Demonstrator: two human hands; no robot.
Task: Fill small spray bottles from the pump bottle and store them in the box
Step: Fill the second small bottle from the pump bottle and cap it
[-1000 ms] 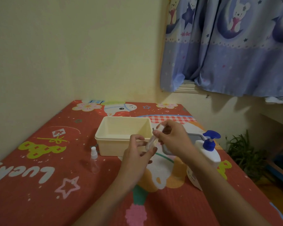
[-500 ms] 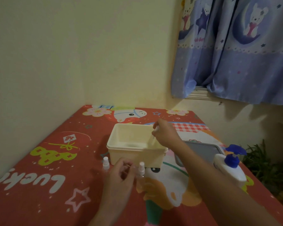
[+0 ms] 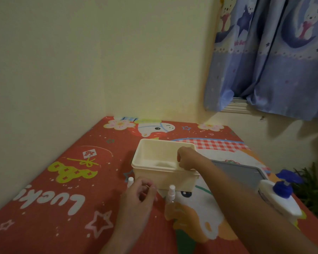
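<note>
The cream plastic box (image 3: pixel 154 173) stands in the middle of the red printed table cover. My right hand (image 3: pixel 188 159) reaches down into the box's right end with fingers pinched on a small clear spray bottle, which the hand mostly hides. My left hand (image 3: pixel 138 198) hovers in front of the box with fingers loosely curled and nothing in it. One small spray bottle (image 3: pixel 171 196) with a white cap stands just right of that hand. Another bottle's white cap (image 3: pixel 130 181) shows behind it. The white pump bottle (image 3: pixel 281 200) with a blue pump stands at the right, beside my forearm.
A grey lid (image 3: pixel 240 174) lies flat behind my right forearm. The table sits in a corner, with walls on the left and far sides. A green plant (image 3: pixel 312 189) is beyond the right edge, and a blue curtain (image 3: pixel 273 61) hangs above.
My right hand carried a small bottle from in front of me over the box and lowered it inside. My left hand dropped to the table by the two standing bottles.
</note>
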